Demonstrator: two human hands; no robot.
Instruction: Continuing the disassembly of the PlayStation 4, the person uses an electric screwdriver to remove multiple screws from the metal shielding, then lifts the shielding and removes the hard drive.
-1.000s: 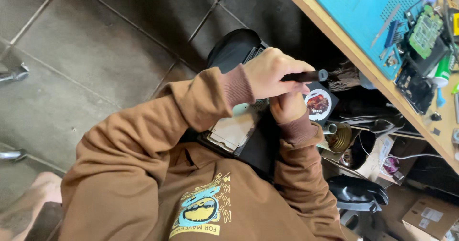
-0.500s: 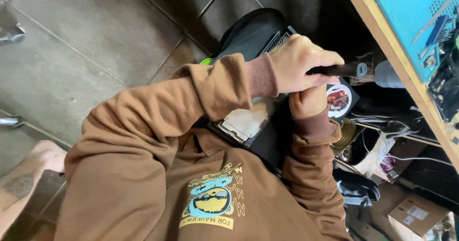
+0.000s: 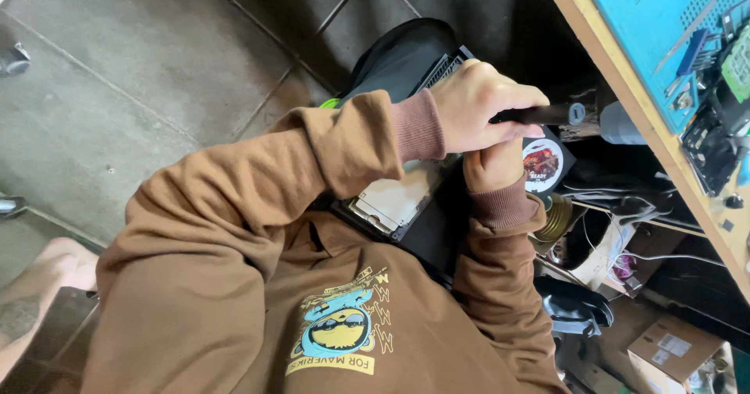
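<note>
From the head camera: two hands, one dark-handled tool, one opened black device.

The left hand (image 3: pixel 478 114) arches over the lap, its fingers clamped around the dark tool handle (image 3: pixel 547 114) (which points toward the wooden workbench (image 3: pixel 625 105)). The right hand (image 3: pixel 494 163) sits just beneath, thumb up; whether its fingers grip anything I cannot tell.

The black device (image 3: pixel 406 206) rests tilted on the lap under both hands, a pale metal plate showing inside its dark casing.

Grey tiled floor (image 3: pixel 156 73) lies in even light; a wooden table (image 3: pixel 625 105) crosses the right, perhaps cluttered shelves (image 3: pixel 625 238) beneath.
</note>
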